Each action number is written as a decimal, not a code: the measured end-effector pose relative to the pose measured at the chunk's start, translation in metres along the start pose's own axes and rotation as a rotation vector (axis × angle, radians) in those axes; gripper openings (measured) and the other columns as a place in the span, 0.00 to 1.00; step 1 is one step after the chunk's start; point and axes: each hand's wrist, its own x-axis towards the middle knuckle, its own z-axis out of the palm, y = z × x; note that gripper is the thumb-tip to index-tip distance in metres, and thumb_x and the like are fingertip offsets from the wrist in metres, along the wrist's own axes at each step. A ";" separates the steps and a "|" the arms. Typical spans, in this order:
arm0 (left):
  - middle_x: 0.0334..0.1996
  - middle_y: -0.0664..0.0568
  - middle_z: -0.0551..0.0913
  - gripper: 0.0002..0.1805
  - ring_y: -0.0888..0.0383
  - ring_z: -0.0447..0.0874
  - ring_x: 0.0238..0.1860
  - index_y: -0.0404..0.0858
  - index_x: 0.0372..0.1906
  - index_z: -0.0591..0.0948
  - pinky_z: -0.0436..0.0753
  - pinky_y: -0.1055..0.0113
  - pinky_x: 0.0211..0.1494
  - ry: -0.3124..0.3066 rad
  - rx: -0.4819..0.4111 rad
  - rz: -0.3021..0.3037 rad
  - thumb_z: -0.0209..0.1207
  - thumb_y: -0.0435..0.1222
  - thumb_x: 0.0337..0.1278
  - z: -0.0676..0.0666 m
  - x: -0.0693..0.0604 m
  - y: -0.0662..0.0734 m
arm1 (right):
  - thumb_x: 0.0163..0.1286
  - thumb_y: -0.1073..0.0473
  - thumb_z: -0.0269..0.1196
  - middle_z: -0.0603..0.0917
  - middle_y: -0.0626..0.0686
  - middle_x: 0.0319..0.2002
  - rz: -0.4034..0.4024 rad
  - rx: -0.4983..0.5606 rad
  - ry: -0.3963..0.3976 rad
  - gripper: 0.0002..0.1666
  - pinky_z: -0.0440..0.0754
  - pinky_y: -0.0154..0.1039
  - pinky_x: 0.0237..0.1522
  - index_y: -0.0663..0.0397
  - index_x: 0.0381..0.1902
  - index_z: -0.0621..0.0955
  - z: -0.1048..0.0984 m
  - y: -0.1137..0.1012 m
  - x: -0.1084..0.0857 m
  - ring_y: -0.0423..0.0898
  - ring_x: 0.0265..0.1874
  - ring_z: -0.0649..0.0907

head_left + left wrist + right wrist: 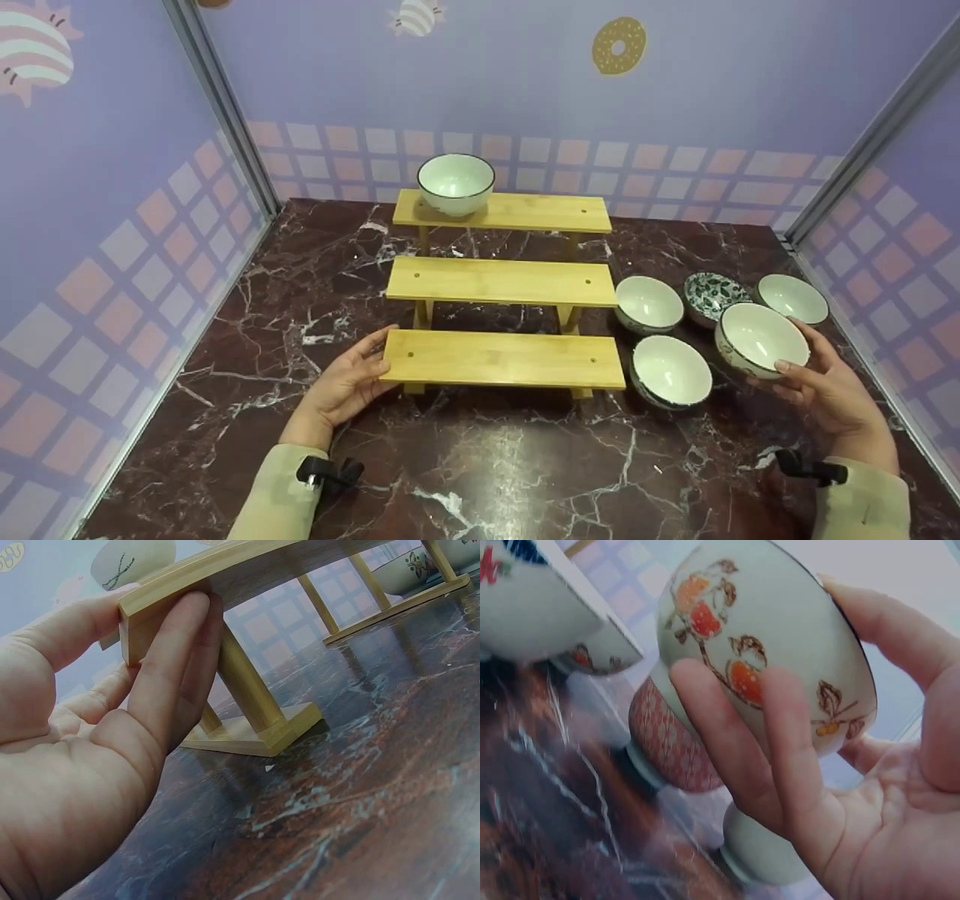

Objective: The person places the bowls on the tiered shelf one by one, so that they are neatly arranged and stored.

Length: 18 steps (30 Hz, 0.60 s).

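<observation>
1. Head view: the 3-step wooden rack [502,281] stands mid-table on the dark marbled tabletop [525,465], low plank near and high plank far, probably so bowls at the back don't hide behind ones in front
2. Left hand [356,379] is pinching the left end of the near plank [502,358], and the left wrist view shows fingers tucked underneath. My guess: it's bracing the rack so it doesn't slide
3. Right hand [832,390] has the fruit-painted bowl [761,341] pinched by its right side, right of the rack. Rim plus outer wall seems a sensible hold, since 2 fingers back up the curved side. It's tilted a bit, and I can't tell if it touches the bowls behind it
4. On the far plank, 1 white bowl [456,184] sits upright towards the left end, flat on its foot, so it looks stable enough
5. Another 4 sit mouth up on the tabletop to the right, including the leaf-patterned bowl [712,295] and a pale bowl [671,371] nearest the front. Bunched there, they look handy for the right hand
</observation>
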 end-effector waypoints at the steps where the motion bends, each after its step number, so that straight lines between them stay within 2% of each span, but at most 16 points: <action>1: 0.61 0.49 0.79 0.41 0.56 0.87 0.54 0.34 0.83 0.43 0.87 0.68 0.57 -0.001 -0.004 0.000 0.48 0.21 0.74 0.000 0.000 0.000 | 0.75 0.80 0.47 0.76 0.45 0.59 0.002 0.009 -0.005 0.43 0.90 0.42 0.49 0.36 0.77 0.62 0.002 -0.001 0.001 0.56 0.43 0.91; 7: 0.61 0.48 0.79 0.42 0.55 0.87 0.55 0.33 0.83 0.42 0.87 0.67 0.58 -0.014 -0.017 0.009 0.48 0.21 0.74 -0.001 0.000 -0.001 | 0.76 0.78 0.46 0.77 0.47 0.59 0.013 0.039 -0.021 0.42 0.91 0.39 0.45 0.34 0.77 0.61 0.014 -0.012 0.005 0.59 0.41 0.92; 11: 0.61 0.49 0.79 0.41 0.55 0.87 0.55 0.34 0.83 0.42 0.87 0.68 0.58 -0.013 -0.010 0.009 0.48 0.21 0.74 -0.001 0.000 -0.001 | 0.76 0.79 0.45 0.75 0.50 0.60 -0.004 0.066 -0.050 0.41 0.90 0.43 0.48 0.38 0.78 0.61 0.023 -0.017 0.010 0.59 0.44 0.91; 18: 0.61 0.49 0.79 0.42 0.56 0.87 0.54 0.34 0.83 0.43 0.87 0.68 0.57 0.001 -0.002 -0.002 0.49 0.22 0.74 0.000 0.000 0.000 | 0.76 0.78 0.46 0.74 0.51 0.60 -0.015 0.052 -0.061 0.40 0.90 0.41 0.48 0.40 0.77 0.61 0.041 -0.029 0.022 0.57 0.45 0.91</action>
